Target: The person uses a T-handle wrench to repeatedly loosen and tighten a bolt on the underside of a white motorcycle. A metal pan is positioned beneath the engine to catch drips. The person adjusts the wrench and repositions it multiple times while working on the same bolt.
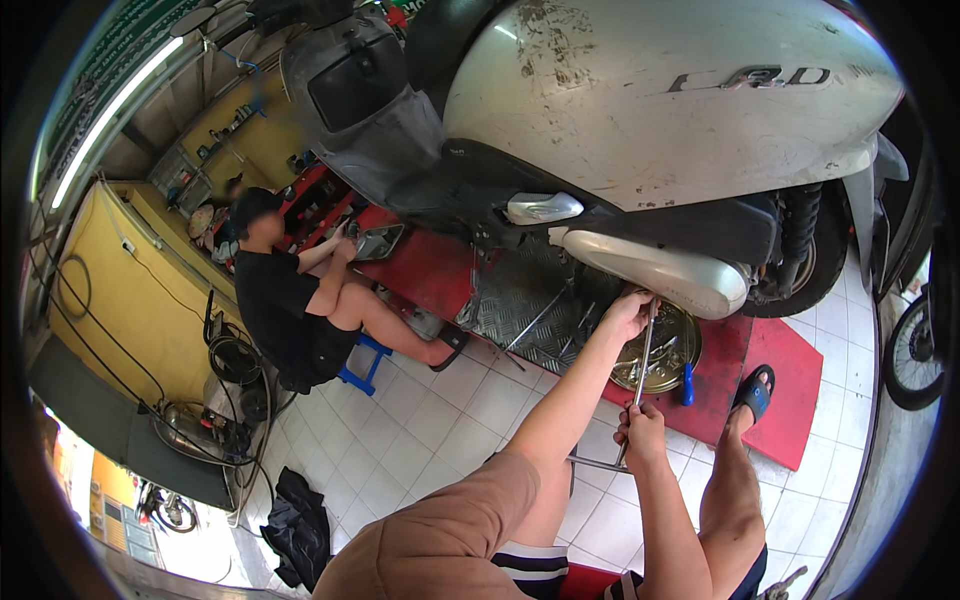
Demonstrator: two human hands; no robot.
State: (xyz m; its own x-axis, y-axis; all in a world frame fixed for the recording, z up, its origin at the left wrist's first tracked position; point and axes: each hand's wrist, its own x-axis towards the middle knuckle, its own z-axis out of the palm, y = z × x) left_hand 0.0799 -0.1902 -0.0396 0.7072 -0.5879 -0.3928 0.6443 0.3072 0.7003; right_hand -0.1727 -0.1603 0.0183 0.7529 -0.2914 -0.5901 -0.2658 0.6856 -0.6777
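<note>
A long metal socket wrench (646,350) with a bent handle reaches up under the silver engine-side cover (655,268) of a scooter (660,110). My left hand (627,314) is closed at the wrench's upper end, just below that cover; the very tip is hidden. Lower down, the fingers of my right hand (643,430) wrap round the shaft, close above the bend. Behind the wrench lies a round, gold-coloured tray (690,345) holding several small metal parts. A blue-handled tool (688,385) rests at the tray's edge.
The scooter stands on a red lift platform (775,375) with a metal tread plate (520,300). At the left a person in black (275,290) sits on a blue stool (368,366). A black bag (297,525) lies on the tiled floor. My sandalled foot (755,395) touches the platform.
</note>
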